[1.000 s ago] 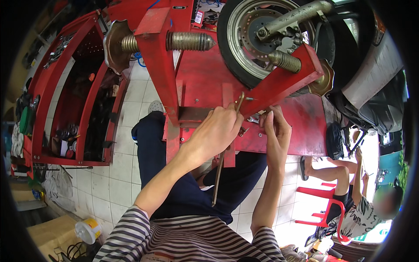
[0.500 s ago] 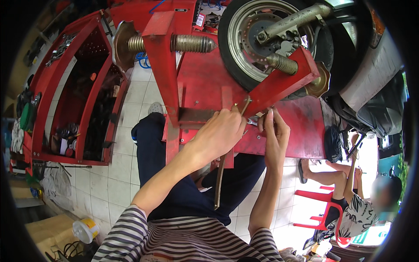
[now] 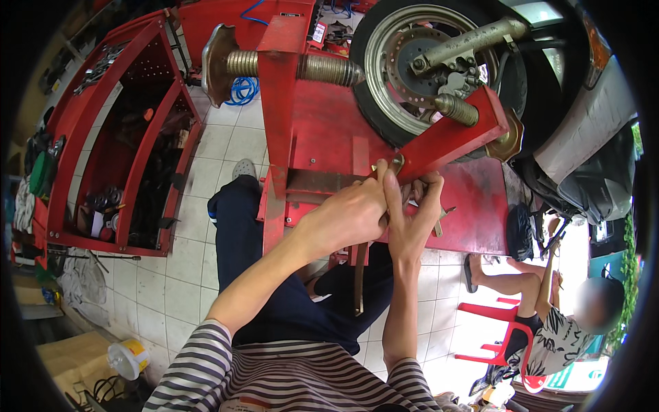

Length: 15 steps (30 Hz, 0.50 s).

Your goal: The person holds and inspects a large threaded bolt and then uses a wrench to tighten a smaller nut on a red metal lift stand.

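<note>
Both my hands meet at the foot of the right upright of a red wheel clamp (image 3: 449,137). My left hand (image 3: 353,214) is closed, its fingers curled beside a brass-coloured pin (image 3: 397,162) on the clamp; what they grip is hidden. Touching it, my right hand (image 3: 412,223) is also closed, with thumb and fingers pinched together. A small metal piece (image 3: 441,223) sticks out on that hand's right side, but I cannot tell whether the hand holds it. Below my left hand hangs a narrow metal bar (image 3: 358,281).
Beyond the clamp stands a motorcycle wheel (image 3: 384,41) on a red platform (image 3: 322,120). Threaded clamp screws (image 3: 329,70) jut inward from the uprights. To the left is a red tool cabinet (image 3: 127,137). A person (image 3: 549,336) sits on a red chair (image 3: 511,343) at right.
My right hand has moved left against my left hand. The small metal piece now shows to its right. The whole view has shifted slightly, with the clamp appearing further right.
</note>
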Motion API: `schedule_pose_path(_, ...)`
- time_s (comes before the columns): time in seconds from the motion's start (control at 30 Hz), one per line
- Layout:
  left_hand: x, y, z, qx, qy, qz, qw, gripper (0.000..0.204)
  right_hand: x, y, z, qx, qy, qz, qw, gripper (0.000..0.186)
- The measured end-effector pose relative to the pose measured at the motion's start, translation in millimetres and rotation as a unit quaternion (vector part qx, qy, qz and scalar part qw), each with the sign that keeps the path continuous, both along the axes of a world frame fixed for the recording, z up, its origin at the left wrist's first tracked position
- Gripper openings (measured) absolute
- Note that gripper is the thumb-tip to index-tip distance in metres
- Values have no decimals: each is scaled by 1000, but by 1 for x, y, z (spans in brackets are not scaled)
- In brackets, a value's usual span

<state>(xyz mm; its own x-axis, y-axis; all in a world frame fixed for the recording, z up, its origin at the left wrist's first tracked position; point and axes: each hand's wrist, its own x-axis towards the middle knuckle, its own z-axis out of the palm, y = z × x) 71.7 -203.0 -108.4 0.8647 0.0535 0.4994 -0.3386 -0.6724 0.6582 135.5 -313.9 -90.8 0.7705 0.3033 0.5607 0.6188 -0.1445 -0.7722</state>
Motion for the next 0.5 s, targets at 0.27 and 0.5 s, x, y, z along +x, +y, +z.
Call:
schedule_pose_path(0.27, -13, -17, 1, -201, 119, 39, 971, 39, 5, -2, 11, -159, -137, -88, 974, 32)
schedule_pose_path(0.5, -17, -19, -13, -155, 12, 48, 987, 60, 13, -9, 1, -132, -129, -49, 982, 31)
